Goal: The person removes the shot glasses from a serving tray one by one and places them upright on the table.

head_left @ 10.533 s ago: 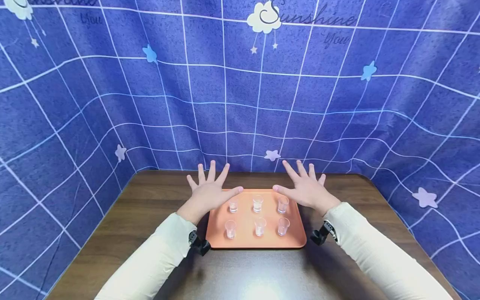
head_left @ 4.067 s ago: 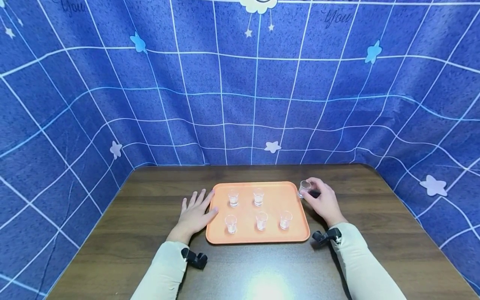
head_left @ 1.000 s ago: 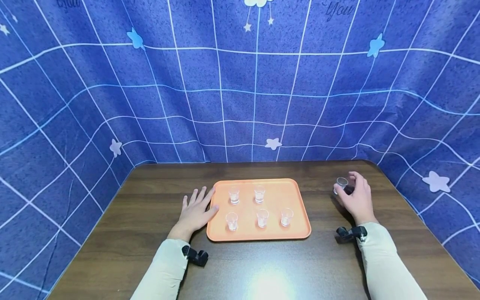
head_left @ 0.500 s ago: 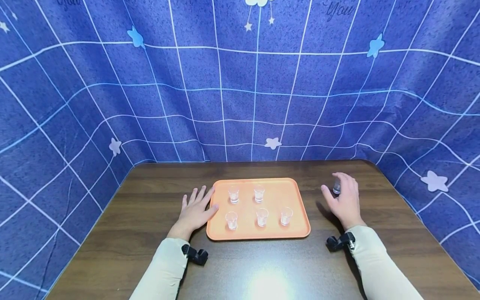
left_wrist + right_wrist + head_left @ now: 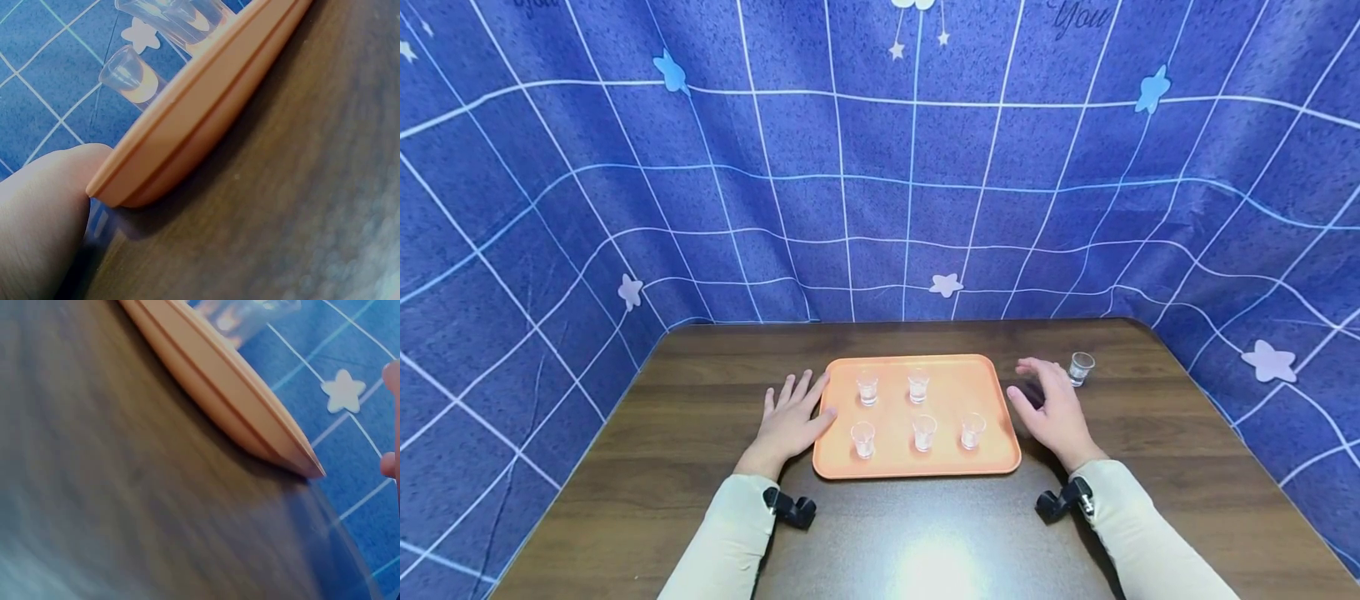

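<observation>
An orange tray (image 5: 892,467) lies on the table with small clear shot glasses on it, two in the back row and three in front, one being the front-right shot glass (image 5: 973,432). Fingers spread, my left hand (image 5: 786,432) rests against the tray's left edge; in the left wrist view its thumb (image 5: 50,206) touches the rim. My right hand (image 5: 1057,415) holds nothing and hovers just right of the tray, fingers loosely bent. Beyond it, to the right, a single shot glass (image 5: 1081,368) stands upright on the wood.
The brown wooden table (image 5: 700,400) ends at the back against a blue grid-patterned curtain (image 5: 880,208) with stars, which also closes both sides. A black wrist camera (image 5: 790,509) sits on each sleeve.
My right hand lifted the back-right shot glass from the tray, set it on the table to the right, let go and came back leftward toward the tray. Lately my left hand stays put.
</observation>
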Motion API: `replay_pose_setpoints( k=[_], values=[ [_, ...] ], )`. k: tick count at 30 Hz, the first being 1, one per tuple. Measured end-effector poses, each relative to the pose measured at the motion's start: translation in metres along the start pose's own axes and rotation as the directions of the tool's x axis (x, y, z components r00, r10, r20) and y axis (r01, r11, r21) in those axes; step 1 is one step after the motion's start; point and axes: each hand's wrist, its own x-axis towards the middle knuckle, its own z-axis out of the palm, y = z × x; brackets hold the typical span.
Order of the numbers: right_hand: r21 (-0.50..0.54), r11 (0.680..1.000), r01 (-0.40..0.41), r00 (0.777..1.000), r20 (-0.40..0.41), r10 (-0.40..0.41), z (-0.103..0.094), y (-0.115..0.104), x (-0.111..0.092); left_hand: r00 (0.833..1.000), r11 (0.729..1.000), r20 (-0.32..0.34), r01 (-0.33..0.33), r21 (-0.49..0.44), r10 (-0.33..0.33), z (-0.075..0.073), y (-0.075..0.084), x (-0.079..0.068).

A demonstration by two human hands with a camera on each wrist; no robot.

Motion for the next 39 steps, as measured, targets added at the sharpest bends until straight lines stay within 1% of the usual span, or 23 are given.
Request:
replay_pose_setpoints(
  k=[3, 6, 8, 11, 15, 20, 26, 30, 33, 39],
  values=[
    [0.028, 0.999, 0.034, 0.997, 0.069, -0.036, 0.003, -0.006, -0.002, 1.0, 1.0, 0.009, 0.003, 0.0, -0.003, 0.0, 0.0, 0.0],
    [0.068, 0.994, 0.082, 0.988, 0.124, -0.09, 0.006, -0.011, -0.003, 1.0, 1.0, 0.014, 0.005, 0.002, -0.005, 0.0, 0.0, 0.0],
    [0.095, 0.99, 0.105, 0.981, 0.153, -0.119, 0.007, -0.014, -0.005, 1.0, 1.0, 0.013, 0.007, 0.005, -0.008, 0.0, 0.0, 0.0],
    [0.142, 0.979, 0.145, 0.97, 0.177, -0.169, 0.01, -0.018, -0.006, 1.0, 1.0, 0.004, 0.007, 0.006, -0.007, 0.0, -0.001, 0.0],
    [0.188, 0.968, 0.165, 0.953, 0.225, -0.206, 0.012, -0.024, -0.008, 1.0, 1.0, 0.002, 0.002, -0.002, -0.002, 0.0, -0.001, 0.0],
    [0.199, 0.966, 0.165, 0.935, 0.28, -0.218, 0.013, -0.032, -0.009, 1.0, 1.0, 0.008, -0.001, -0.006, 0.001, 0.001, -0.002, 0.001],
    [0.178, 0.973, 0.146, 0.93, 0.312, -0.197, 0.014, -0.038, -0.01, 1.0, 1.0, 0.008, 0.001, -0.002, -0.001, 0.0, 0.0, 0.001],
    [0.155, 0.977, 0.143, 0.927, 0.324, -0.187, 0.014, -0.042, -0.01, 1.0, 1.0, 0.008, 0.0, 0.004, -0.001, -0.001, 0.0, 0.0],
    [0.135, 0.978, 0.159, 0.925, 0.326, -0.196, 0.015, -0.042, -0.011, 1.0, 1.0, 0.007, 0.003, 0.007, -0.003, -0.001, 0.0, 0.001],
    [0.137, 0.974, 0.179, 0.925, 0.314, -0.214, 0.018, -0.041, -0.012, 1.0, 1.0, 0.01, 0.006, -0.003, -0.006, -0.002, 0.001, 0.0]
  ],
)
